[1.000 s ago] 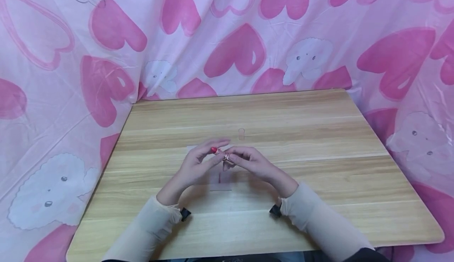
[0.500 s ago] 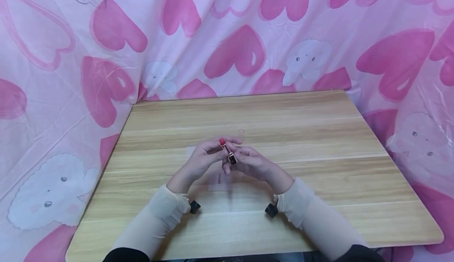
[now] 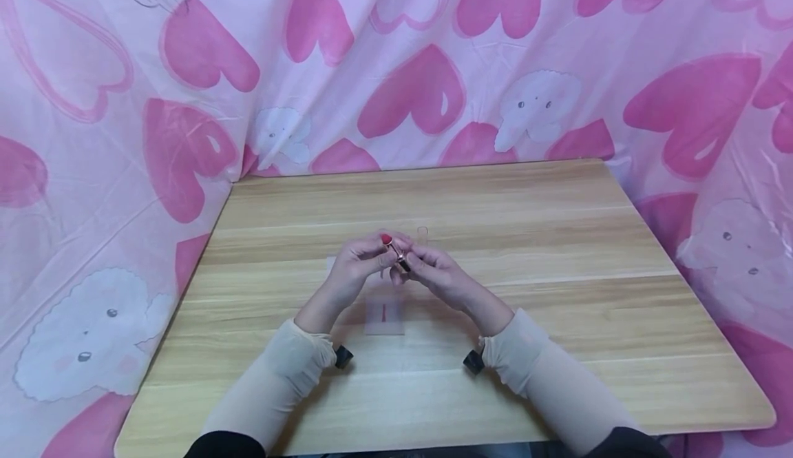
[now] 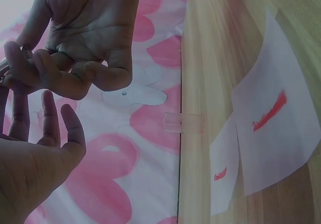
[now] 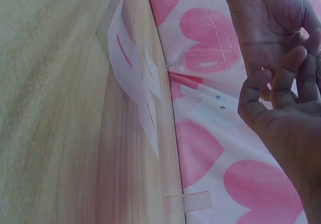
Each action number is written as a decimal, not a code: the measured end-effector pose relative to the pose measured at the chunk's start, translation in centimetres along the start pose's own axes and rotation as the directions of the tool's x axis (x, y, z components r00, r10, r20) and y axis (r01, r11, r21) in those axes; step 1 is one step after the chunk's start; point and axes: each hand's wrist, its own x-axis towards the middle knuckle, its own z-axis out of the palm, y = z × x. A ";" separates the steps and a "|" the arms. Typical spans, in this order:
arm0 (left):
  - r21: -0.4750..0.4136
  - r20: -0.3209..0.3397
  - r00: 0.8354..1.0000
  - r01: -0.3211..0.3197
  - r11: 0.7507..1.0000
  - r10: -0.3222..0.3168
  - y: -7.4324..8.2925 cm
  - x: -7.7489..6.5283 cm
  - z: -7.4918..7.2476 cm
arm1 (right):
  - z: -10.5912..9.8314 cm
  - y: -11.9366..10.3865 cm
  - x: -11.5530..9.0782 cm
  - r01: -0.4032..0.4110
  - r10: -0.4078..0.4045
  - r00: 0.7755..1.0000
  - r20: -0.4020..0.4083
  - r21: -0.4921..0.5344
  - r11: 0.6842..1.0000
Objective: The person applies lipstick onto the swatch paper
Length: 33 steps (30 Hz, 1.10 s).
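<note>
In the head view, a lipstick with a red tip, gold collar and dark base is held up over the middle of the table. It tilts, red end up and to the left. My left hand pinches its upper part, and my right hand grips the dark base. In the wrist views, left hand and right hand have bent fingers meeting near the frame edge; the lipstick is mostly hidden there. Below lies white paper with a red stroke.
A second, smaller white paper with a red mark lies beside the first. A clear tube-like cap stands farther back on the wooden table. Pink heart-patterned curtain surrounds the table's back and sides.
The lipstick has swung from lying nearly sideways to a steeper tilt and moved slightly away. My left fingers, stretched out half a second ago, have drawn in. The papers and cap stay put.
</note>
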 end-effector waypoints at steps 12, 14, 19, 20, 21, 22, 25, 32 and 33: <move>0.032 -0.054 0.998 -0.015 0.999 0.017 -0.4 0.4 -0.2 | 0.2 -0.1 0.2 0.023 -0.046 0.993 -0.113 -0.200 0.980; 0.036 -0.072 0.997 -0.011 0.999 0.013 -0.4 0.5 -0.2 | 0.2 -0.1 0.2 0.011 -0.042 0.989 -0.141 -0.217 0.976; 0.040 -0.096 0.995 -0.009 0.999 0.013 -0.7 0.7 -0.2 | 0.5 -0.1 0.4 0.003 -0.059 0.978 -0.201 -0.269 0.963; 0.044 -0.102 0.995 -0.012 0.999 0.016 -0.7 0.8 -0.1 | 0.5 -0.1 0.4 0.008 -0.069 0.975 -0.210 -0.278 0.961; 0.046 -0.107 0.994 -0.015 0.999 0.020 -0.7 0.8 -0.1 | 0.6 0.0 0.5 0.014 -0.081 0.973 -0.218 -0.292 0.956; 0.048 -0.115 0.993 -0.017 0.999 0.022 -0.7 0.9 -0.1 | 0.6 0.0 0.5 0.018 -0.094 0.968 -0.233 -0.308 0.951; 0.063 -0.148 0.988 -0.024 0.998 0.033 -0.8 1.1 0.0 | 0.8 0.1 0.7 0.022 -0.130 0.953 -0.273 -0.366 0.930; 0.036 -0.201 0.978 -0.043 0.998 0.049 -1.0 1.4 0.2 | 0.9 0.1 0.9 -0.028 -0.151 0.919 -0.364 -0.441 0.897; 0.028 -0.207 0.977 -0.044 0.999 0.049 -1.0 1.4 0.3 | 1.0 0.0 0.9 -0.041 -0.150 0.914 -0.378 -0.453 0.891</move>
